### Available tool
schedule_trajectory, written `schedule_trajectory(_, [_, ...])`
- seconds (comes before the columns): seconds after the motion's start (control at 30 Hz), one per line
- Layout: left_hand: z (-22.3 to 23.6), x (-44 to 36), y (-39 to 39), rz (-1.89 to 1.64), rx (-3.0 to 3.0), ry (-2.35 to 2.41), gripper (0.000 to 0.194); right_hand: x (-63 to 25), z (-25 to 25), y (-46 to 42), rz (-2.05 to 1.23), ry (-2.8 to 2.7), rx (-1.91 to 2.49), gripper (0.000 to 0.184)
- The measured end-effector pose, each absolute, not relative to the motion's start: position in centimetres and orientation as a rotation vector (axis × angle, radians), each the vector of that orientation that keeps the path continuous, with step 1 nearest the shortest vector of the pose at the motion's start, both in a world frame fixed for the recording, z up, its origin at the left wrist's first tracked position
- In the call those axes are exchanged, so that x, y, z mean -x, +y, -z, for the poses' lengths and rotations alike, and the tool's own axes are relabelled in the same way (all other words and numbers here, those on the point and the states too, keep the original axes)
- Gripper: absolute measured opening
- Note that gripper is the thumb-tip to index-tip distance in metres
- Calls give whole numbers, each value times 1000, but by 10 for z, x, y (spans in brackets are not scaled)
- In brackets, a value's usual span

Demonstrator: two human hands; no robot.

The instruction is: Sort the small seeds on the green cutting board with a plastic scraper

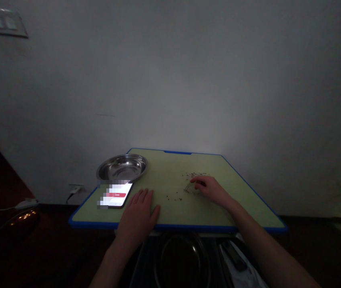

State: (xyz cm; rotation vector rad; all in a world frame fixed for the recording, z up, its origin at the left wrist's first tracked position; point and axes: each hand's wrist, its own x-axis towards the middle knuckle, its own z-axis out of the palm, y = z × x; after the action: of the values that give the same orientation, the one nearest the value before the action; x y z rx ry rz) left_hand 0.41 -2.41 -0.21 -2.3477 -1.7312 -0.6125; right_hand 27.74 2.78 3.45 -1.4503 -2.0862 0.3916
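A grey wall [170, 80] fills the upper part of the frame. Below it, at lower centre, stands a pale green tabletop [218, 214] with a blue edge. A dark round vessel [182, 260] sits at the bottom centre, below the table's near edge. A stainless-steel bowl [124, 170] rests at the tabletop's upper left. The left hand [139, 210] lies palm down, fingers extended, holding nothing, just beside a lit smartphone [117, 195]. The right hand [208, 187], right of centre, has its fingers curled; a small pale object [187, 188], too blurred to name, shows at its fingertips, and whether it is gripped I cannot tell. Tiny dark granules [180, 199] lie scattered above and left of that hand.
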Motion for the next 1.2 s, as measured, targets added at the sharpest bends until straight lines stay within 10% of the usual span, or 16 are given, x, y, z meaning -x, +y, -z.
schedule_trajectory(1.2, [0,-6,-28,557,2349,-1766,44,-234,-28,22,-408,-2068,1416,27])
